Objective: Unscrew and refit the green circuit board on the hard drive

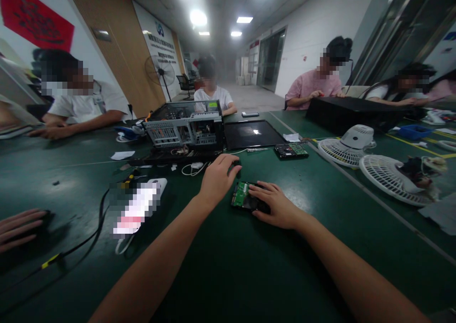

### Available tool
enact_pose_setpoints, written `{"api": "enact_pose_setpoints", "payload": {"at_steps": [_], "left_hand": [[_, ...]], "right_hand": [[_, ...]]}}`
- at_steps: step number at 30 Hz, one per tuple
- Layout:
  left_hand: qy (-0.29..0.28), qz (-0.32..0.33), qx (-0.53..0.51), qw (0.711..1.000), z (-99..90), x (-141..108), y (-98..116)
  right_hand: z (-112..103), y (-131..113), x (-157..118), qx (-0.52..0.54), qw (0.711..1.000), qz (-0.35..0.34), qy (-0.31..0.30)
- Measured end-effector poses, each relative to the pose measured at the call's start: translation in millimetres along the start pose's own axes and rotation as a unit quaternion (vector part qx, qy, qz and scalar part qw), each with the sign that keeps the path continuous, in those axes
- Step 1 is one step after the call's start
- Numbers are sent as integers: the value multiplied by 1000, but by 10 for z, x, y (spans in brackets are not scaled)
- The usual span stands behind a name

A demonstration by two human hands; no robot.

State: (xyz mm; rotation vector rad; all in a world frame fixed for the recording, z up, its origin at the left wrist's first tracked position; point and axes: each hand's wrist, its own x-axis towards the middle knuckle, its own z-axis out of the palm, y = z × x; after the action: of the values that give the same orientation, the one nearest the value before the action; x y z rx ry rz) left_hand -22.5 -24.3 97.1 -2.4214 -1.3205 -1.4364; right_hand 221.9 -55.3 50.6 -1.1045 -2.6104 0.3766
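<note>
Drive [241, 197] lies flat on the table [327, 190], green board up, in front of the person, well apart from the PC case [185, 132]. Right hand [280, 206] holds it, fingers over the top, thumb at the near edge. Left hand [218, 178] is raised just beside it, thumb and fingers curved with a narrow gap; dark bit at the tips, can't tell if held. Best to steady the drive by its metal edges, light pressure, fingers off the board. Right palm hides much of the drive; screws and underside can't be made out.
</note>
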Motion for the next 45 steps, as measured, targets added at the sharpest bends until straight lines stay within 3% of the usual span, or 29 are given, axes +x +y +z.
{"api": "enact_pose_setpoints", "payload": {"at_steps": [8,12,21,33,40,45], "left_hand": [[42,-48,-21,998,56,-31,-13],[25,-54,-40,997,62,-20,-9],[24,-47,-15,998,7,-8,-3],[-13,17,-30,999,-38,23,38],[29,-15,-42,999,6,3,30],[1,-13,-55,998,-8,5,20]], "right_hand": [[-12,1,0,0,1000,1,-5],[-15,8,4,-1,1000,-2,-10],[-86,-21,-18,4,1000,-8,-26],[-10,-149,63,-58,998,-31,25],[-31,-183,78,-61,997,-44,4],[-99,-161,54,-58,997,-45,-14]]}}
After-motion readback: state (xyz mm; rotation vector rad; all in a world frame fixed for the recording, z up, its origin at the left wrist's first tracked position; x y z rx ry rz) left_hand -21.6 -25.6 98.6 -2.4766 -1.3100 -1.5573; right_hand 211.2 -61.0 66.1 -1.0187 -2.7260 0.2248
